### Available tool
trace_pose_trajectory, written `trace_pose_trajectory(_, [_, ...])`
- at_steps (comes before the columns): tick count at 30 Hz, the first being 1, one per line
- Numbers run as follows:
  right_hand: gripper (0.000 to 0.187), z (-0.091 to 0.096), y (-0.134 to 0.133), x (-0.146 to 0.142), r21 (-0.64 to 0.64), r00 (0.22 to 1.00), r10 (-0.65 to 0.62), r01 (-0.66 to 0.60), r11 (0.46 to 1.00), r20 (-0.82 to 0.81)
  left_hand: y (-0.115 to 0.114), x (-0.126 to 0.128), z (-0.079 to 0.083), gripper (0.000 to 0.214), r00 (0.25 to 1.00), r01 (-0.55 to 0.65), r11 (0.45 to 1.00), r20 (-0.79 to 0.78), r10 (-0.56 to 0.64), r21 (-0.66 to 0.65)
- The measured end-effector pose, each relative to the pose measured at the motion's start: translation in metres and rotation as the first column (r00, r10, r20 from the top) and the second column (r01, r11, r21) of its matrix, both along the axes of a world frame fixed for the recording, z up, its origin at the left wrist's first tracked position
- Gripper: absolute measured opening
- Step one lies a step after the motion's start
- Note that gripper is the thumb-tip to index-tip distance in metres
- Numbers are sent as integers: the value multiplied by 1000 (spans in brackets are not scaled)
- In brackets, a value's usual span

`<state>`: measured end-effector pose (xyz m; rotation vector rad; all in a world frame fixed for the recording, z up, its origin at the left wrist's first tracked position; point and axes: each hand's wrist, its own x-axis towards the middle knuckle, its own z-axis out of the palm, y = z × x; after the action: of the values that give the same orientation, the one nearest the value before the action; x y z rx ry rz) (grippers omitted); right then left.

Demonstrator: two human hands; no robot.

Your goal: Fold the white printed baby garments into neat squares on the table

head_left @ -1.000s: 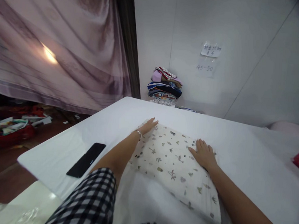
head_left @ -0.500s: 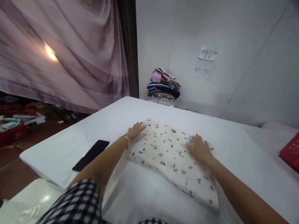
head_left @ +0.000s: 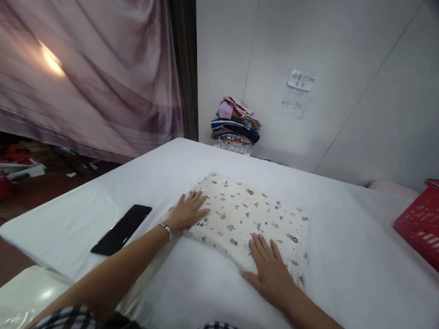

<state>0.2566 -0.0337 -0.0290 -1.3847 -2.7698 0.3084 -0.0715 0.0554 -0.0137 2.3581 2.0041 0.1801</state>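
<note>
A folded cream cloth (head_left: 246, 211) with small printed motifs lies flat on the white-covered table (head_left: 349, 232) in front of me. On its left edge rests my left hand (head_left: 189, 211), palm down with the fingers stretched out. My right hand (head_left: 270, 272) lies on the near right part of the cloth, its fingers spread and the thumb over the near edge. Neither hand grips anything. Part of the cloth's near right corner is hidden under my right hand and wrist.
A black phone (head_left: 122, 229) lies on the table left of my left forearm. Against the wall at the back stands a stack of folded fabrics (head_left: 236, 126). A red basket (head_left: 427, 222) is at the right edge. A pale chair (head_left: 22, 291) stands at the near left.
My right hand has come from the cloth's far right side towards me, onto its near edge. My left hand has slid slightly nearer along the left edge. The view has shifted a little.
</note>
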Motion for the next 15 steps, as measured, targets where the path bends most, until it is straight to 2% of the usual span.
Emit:
trace_pose_trajectory(2, [73, 8, -5, -2, 15, 1000, 14, -14, 1000, -11, -11, 5, 6, 62, 998, 47, 998, 39, -48, 34])
trace_pose_trajectory(4, [69, 15, -13, -5, 54, 998, 51, -50, 997, -31, -29, 12, 10, 63, 975, 204, 977, 73, -208, 66])
trace_pose_trajectory(6, [64, 17, -21, -9, 100, 993, 111, -106, 989, -46, -50, 21, 12, 63, 906, 408, 909, 88, -415, 81])
trace_pose_trajectory(8, [60, 13, -26, -12, 131, 987, 152, -145, 981, -43, -67, 28, 11, 57, 835, 537, 839, 83, -544, 88])
trace_pose_trajectory(10, [60, 5, -26, -14, 150, 988, 155, -149, 977, -27, -77, 33, 9, 51, 816, 566, 817, 69, -574, 109])
trace_pose_trajectory(15, [77, -15, -20, -11, 262, 988, 152, -146, 954, -1, -79, 40, 3, 57, 857, 506, 849, 22, -515, 149])
